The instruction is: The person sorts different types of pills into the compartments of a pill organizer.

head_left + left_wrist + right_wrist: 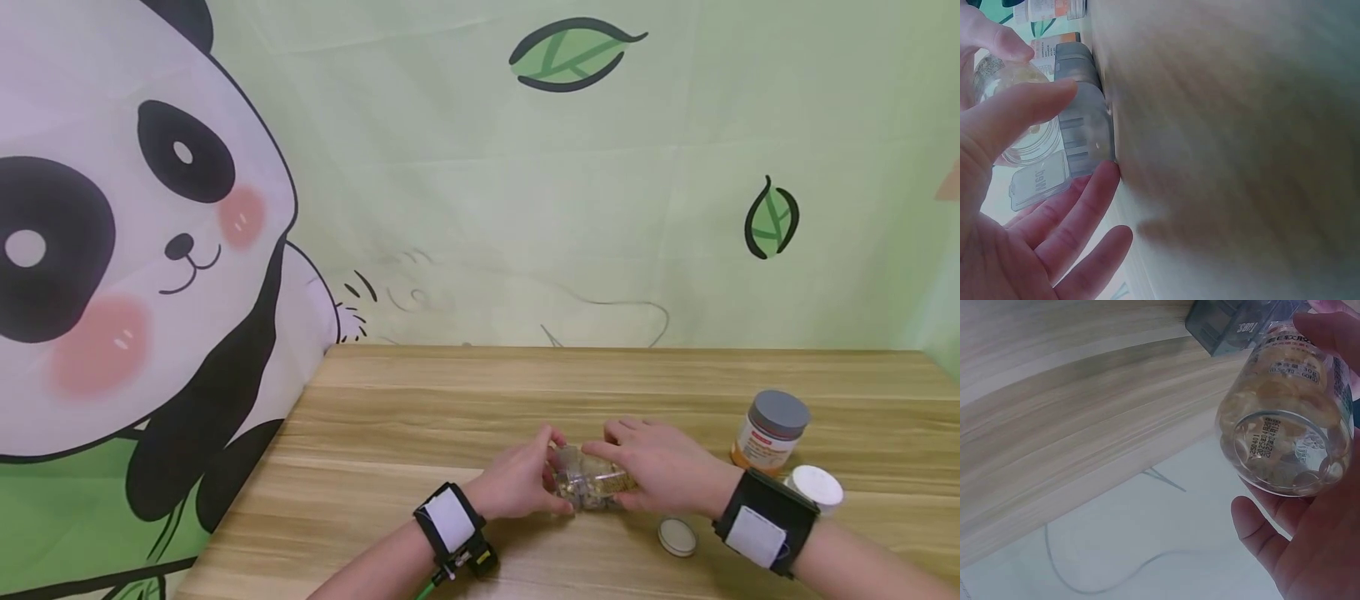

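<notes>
A clear bottle of amber softgel capsules (1285, 394) lies tipped in my right hand (667, 471), its printed base facing the right wrist camera. My thumb and fingers grip its sides. Its mouth end points toward a translucent grey pill organizer (1088, 128) low on the table. My left hand (517, 482) holds the organizer between the thumb on one side and the fingers at its near end. One compartment lid (1041, 181), marked "Wed", is flipped up beside those fingers. In the head view, both hands partly hide the bottle and organizer.
A round bottle cap (677, 537) lies on the wooden table (420, 383) near my right wrist. Farther right stand a supplement jar with a grey lid (771, 429) and a white-topped container (816, 486), partly behind the wrist strap. A panda-printed cloth hangs behind the table.
</notes>
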